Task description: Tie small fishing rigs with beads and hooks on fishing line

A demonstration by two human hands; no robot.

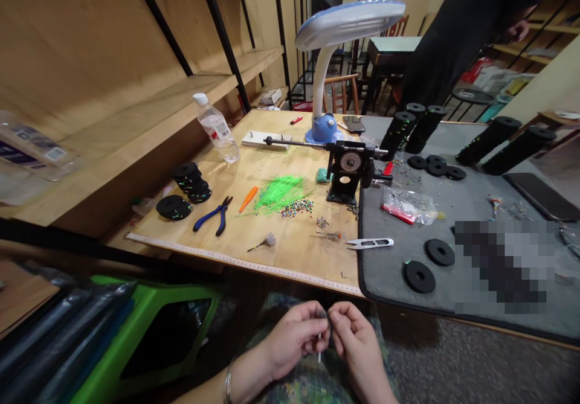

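Two bare hands meet at the near side, in front of the worktop [299,265] and over the person's lap. In the head view, the left hand [296,334] has its fingers pinched on a thin pale stick [319,356], which points downward between the hands, just below the near edge of the worktop. Beside it on the right, the right hand [357,337] has its thumb and forefinger drawn in close to the left fingertips; whether they grip anything I cannot tell. A bracelet [228,383] circles the left wrist.

Along the near edge of the wood runs a measuring strip [244,264]. Farther in, a feathery piece [268,241] lies toward the left, and silver snips [371,244] lie to the right, reaching onto a grey mat [380,278]. Blue-handled pliers [223,209] rest at left with their handles apart, near an orange-handled tool [249,198]. Right of that, green strands [281,191] spread in a loose heap, with many-coloured beads [298,208] at their near side.

A black device with a dial [347,174] stands beyond the beads, and a blue and white lamp [322,78] rises behind it. At far left a clear bottle [220,135] tilts. On the mat at right are black discs [411,282], with tall dark stacks [397,133] at its far side.
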